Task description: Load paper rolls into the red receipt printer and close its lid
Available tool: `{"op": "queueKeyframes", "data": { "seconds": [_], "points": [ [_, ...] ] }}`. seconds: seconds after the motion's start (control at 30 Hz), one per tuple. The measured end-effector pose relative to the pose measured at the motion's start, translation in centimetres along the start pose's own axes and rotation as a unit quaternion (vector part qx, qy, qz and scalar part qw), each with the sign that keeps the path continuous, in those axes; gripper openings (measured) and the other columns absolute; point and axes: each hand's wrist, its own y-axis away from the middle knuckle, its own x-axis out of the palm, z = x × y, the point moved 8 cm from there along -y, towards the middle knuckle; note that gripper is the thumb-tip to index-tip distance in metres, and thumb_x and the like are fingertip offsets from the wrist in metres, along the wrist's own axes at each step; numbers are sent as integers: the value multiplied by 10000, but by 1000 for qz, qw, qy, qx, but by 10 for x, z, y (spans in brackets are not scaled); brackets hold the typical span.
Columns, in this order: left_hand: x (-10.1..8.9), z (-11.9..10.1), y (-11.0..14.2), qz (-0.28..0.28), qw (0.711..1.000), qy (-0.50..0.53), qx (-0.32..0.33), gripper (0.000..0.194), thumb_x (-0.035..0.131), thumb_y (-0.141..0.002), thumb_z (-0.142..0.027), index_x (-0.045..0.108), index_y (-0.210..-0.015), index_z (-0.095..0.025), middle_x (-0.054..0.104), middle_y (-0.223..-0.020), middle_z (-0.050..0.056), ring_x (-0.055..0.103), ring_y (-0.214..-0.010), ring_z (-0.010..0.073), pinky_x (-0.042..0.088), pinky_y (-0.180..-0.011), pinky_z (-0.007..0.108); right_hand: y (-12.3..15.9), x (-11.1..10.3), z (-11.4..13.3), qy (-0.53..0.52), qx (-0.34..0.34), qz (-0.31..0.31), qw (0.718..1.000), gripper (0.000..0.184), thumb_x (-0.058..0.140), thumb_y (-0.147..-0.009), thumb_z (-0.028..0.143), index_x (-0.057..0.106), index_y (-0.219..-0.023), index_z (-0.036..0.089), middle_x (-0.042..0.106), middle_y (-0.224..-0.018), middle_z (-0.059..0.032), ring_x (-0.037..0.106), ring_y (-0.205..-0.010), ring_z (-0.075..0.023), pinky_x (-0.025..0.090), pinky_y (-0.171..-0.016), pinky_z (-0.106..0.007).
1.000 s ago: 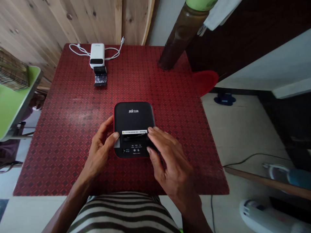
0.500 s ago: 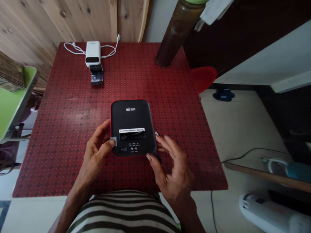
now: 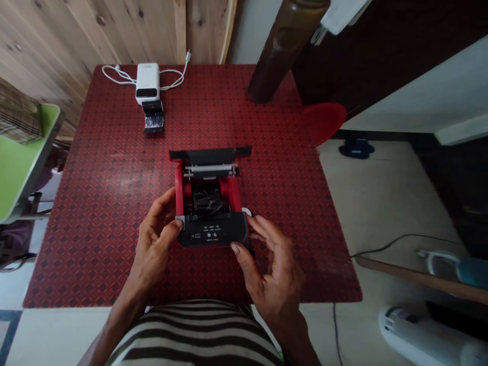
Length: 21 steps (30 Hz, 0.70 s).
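Observation:
A black and red receipt printer (image 3: 211,231) sits in the middle of the red patterned table (image 3: 114,193). Its lid (image 3: 210,154) stands flipped up at the back, showing the red paper bay inside. My left hand (image 3: 156,239) grips the printer's left front corner, thumb on the grey side latch. My right hand (image 3: 267,259) holds the right front corner, thumb at the front edge and fingers curled beside a small round white part on the printer's right side.
At the table's far left stand a small white device (image 3: 147,89) with a white cable (image 3: 171,81) and a small black block (image 3: 153,118). A dark brown post (image 3: 278,51) rises at the far right. A green chair (image 3: 23,157) is at left.
The printer's lid has swung open from flat to upright. My left thumb stays on the side latch; my right hand closed in on the right corner.

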Motion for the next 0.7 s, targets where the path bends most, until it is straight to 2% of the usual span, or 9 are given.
{"op": "queueKeyframes", "data": {
  "seconds": [0.13,0.23,0.3,0.4,0.47,0.57,0.63,0.7],
  "points": [
    [-3,2,2,4,1000,-8,8,589,768,-1035,-427,691,-1614,-351,748,-1589,72,760,-1371,357,664,-1069,497,-15,-10,4,5,-17,21,1000,477,730,-1131,371,615,-1570,223,866,-1315,-147,886,-1111,-288,774,-931,-446],
    [-3,2,1,19,999,-7,27,609,777,-1037,-466,678,-1626,-350,745,-1585,78,762,-1356,356,662,-1039,484,-41,-19,17,18,-68,30,997,382,716,-1127,217,670,-1503,264,869,-1308,-110,867,-1156,-270,743,-1010,-452],
    [-2,1,0,29,998,-15,48,613,762,-1054,-492,658,-1640,-347,731,-1597,83,747,-1377,354,653,-1043,483,-61,-16,29,35,-121,45,991,348,684,-1119,102,717,-1426,263,876,-1287,-93,850,-1179,-250,711,-1063,-442],
    [-2,0,-1,31,994,-44,97,596,713,-1087,-534,642,-1644,-336,701,-1612,95,722,-1395,347,629,-1091,499,-90,13,45,40,-192,127,972,313,644,-1113,29,772,-1325,221,877,-1288,-95,824,-1195,-242,680,-1098,-432],
    [-3,0,-1,29,989,-68,127,587,684,-1102,-546,634,-1645,-326,678,-1619,102,702,-1408,342,602,-1142,514,-103,46,49,64,-204,235,948,257,648,-1110,34,807,-1227,199,873,-1294,-105,811,-1194,-257,666,-1103,-444],
    [-5,3,-2,32,984,-97,143,602,655,-1116,-559,609,-1666,-319,664,-1626,109,660,-1461,347,547,-1214,540,-112,91,50,147,-173,396,890,214,632,-1118,55,821,-1124,154,866,-1249,-136,799,-1206,-302,634,-1110,-475],
    [-7,6,-2,34,983,-108,143,621,649,-1117,-577,596,-1678,-316,662,-1633,112,638,-1494,359,511,-1253,566,-116,106,52,191,-153,452,858,255,571,-1139,55,813,-1185,124,852,-1265,-161,793,-1228,-319,620,-1090,-470],
    [-8,8,-2,35,983,-112,138,629,645,-1119,-587,588,-1687,-322,657,-1648,111,629,-1512,369,496,-1269,584,-120,113,56,220,-140,477,839,324,500,-1157,48,785,-1298,108,829,-1326,-180,792,-1240,-318,617,-1049,-447]
  ]
}}
